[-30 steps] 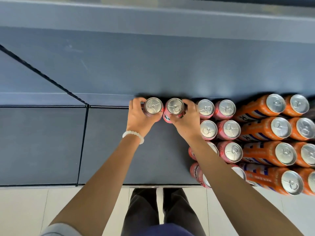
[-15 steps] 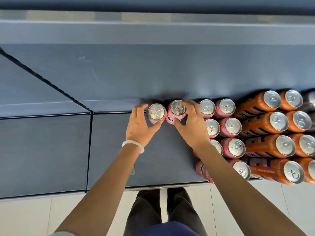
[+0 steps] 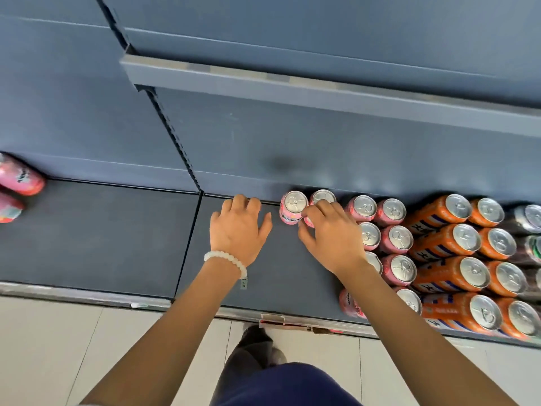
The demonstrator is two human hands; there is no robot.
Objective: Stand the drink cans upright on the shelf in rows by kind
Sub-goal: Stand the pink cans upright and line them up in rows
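At the far left edge of a dark blue-grey shelf [image 3: 96, 230], two pink cans [image 3: 17, 178] lie on their sides, cut off by the frame. A vertical seam divides the shelf deck, and right of it the left hand [image 3: 238, 230], wearing a white bead bracelet [image 3: 225, 260], hovers palm down with its fingers released and spread, holding nothing, just beside an upright pink can [image 3: 293, 207] at the back wall. Touching that can stands a second pink can [image 3: 321, 200], which the right hand [image 3: 332, 235] grasps, thumb and fingers [image 3: 307, 213] curled round its side. The right forearm crosses in front of the next block of pink cans [image 3: 393, 240], hiding parts of it; eight tops show there, in two columns of four. Further right stand orange cans [image 3: 468, 238], also two columns of four, eight in all. At the right edge a few dark cans [image 3: 531, 216] are only partly visible, too cropped to count. Above, the front lip of a higher shelf [image 3: 322, 89] runs across. Below lie pale floor tiles [image 3: 58, 347] and the person's dark trousers [image 3: 278, 382].
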